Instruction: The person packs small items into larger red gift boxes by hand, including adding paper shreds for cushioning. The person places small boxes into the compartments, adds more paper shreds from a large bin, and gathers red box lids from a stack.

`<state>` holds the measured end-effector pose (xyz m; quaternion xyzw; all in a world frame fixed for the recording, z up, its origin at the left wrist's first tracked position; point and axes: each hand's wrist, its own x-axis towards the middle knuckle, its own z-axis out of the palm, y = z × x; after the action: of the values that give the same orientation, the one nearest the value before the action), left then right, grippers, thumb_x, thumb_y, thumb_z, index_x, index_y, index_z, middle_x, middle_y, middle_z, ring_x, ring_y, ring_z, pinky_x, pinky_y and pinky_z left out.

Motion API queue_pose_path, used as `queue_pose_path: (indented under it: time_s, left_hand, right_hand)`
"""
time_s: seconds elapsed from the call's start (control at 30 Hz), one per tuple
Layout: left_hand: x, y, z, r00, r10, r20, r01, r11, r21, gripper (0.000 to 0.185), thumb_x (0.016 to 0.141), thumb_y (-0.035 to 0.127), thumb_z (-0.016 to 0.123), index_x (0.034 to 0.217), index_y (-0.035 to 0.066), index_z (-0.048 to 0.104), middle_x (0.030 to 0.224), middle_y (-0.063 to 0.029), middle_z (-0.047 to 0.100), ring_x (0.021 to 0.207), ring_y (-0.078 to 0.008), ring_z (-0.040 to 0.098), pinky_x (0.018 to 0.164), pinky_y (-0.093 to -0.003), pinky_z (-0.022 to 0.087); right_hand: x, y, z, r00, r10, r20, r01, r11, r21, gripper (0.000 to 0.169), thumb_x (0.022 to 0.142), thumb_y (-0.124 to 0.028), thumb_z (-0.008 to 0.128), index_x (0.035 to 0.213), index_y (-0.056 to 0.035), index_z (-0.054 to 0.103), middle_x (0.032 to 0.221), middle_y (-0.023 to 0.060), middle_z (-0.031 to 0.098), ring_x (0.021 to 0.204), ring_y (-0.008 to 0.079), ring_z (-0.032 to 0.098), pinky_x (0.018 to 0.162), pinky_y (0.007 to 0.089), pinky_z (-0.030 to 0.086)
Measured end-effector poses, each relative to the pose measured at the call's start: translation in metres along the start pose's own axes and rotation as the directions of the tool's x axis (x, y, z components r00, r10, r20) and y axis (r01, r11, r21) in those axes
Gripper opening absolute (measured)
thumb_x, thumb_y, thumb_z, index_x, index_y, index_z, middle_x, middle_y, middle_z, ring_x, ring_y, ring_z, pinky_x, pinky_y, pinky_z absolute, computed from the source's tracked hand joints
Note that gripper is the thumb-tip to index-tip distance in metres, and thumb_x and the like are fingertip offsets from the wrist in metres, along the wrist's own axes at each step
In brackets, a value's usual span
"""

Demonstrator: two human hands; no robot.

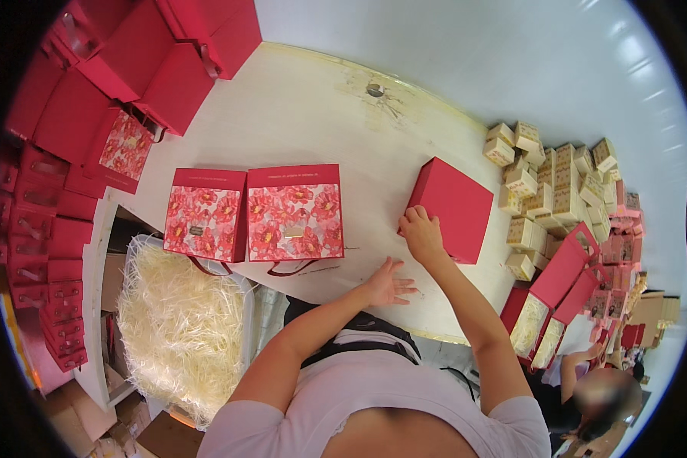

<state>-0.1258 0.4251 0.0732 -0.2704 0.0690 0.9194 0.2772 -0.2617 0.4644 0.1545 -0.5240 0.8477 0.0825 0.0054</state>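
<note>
A plain red gift box [455, 209] lies at an angle on the white table, right of centre. My right hand [423, 233] has its fingers curled over the box's left edge, gripping it. Between the box and my body, my left hand [390, 284] hovers or rests near the table with fingers spread and nothing in it; contact is unclear. Further left are two flower-printed boxes side by side, a smaller one [203, 220] and a larger one [295, 214]. Both have dark red handles pointing towards me.
A clear plastic bin of cream shredded filler [183, 320] stands at lower left. Red boxes [172, 86] are stacked along the left. On the right are small cream cartons [564, 192] and open red boxes with filler [529, 326]. Another person [572, 395] is at lower right.
</note>
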Motion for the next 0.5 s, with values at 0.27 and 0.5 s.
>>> queue_pose_path:
  time_s: [0.27,0.5]
  left_hand:
    - [-0.029,0.008,-0.011,0.996,-0.063,-0.063,0.077,0.964,0.256,0.061,0.087,0.052,0.037,0.135,0.019,0.022,0.133,-0.0178,0.031,0.119,-0.0327,0.039,0.095,-0.0521,0.030]
    - [-0.068,0.000,0.006,0.999,0.016,-0.038,0.010,0.800,0.600,0.064,0.084,0.042,0.053,0.132,0.012,0.025,0.130,-0.0114,0.035,0.113,-0.0247,0.044,0.089,-0.0446,0.038]
  right_hand:
    - [-0.050,0.033,-0.076,0.991,0.008,-0.135,0.040,0.938,0.345,0.022,0.066,-0.012,0.067,0.080,-0.0041,0.053,0.098,0.0086,0.047,0.099,0.0259,0.043,0.080,0.0377,0.037]
    - [-0.099,0.036,-0.115,0.864,0.443,-0.237,-0.001,0.473,0.881,0.017,0.073,-0.001,0.062,0.073,-0.0029,0.045,0.098,0.0105,0.044,0.102,0.0245,0.043,0.085,0.0337,0.036]
